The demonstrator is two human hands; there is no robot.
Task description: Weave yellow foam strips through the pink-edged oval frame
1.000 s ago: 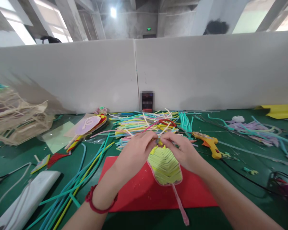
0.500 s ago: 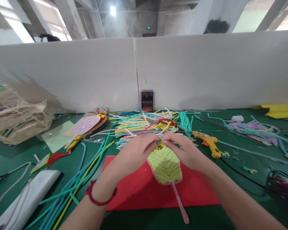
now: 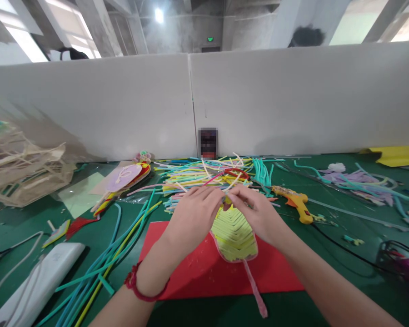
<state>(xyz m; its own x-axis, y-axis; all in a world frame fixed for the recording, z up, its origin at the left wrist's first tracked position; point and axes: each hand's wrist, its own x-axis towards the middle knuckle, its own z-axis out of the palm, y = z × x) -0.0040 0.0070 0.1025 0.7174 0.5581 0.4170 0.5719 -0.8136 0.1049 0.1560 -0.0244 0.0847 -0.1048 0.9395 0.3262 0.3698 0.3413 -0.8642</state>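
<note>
A leaf-shaped piece (image 3: 236, 234), filled with yellow-green pipe cleaner strips in a chevron pattern and edged in pink, lies on a red sheet (image 3: 197, 277). Its fuzzy pink stem (image 3: 255, 290) points toward me. At its far tip, my left hand (image 3: 199, 211) and my right hand (image 3: 254, 209) meet with fingers pinched. Between the fingertips shows a small yellow bit (image 3: 226, 200), mostly covered. Whether it is joined to the leaf I cannot tell. A red braided bracelet (image 3: 132, 284) circles my left wrist.
Behind my hands lies a pile of coloured pipe cleaners (image 3: 187, 177). A yellow glue gun (image 3: 298, 204) with a black cord rests at right. At left are loose blue-green stems (image 3: 112, 254), a white power strip (image 3: 44, 281) and a round lilac craft piece (image 3: 124, 177). A white partition (image 3: 122, 104) stands behind.
My hands stay together at the leaf's tip. The left hand has turned a little, its fingers more bent over the small yellow bit. The leaf has barely moved.
</note>
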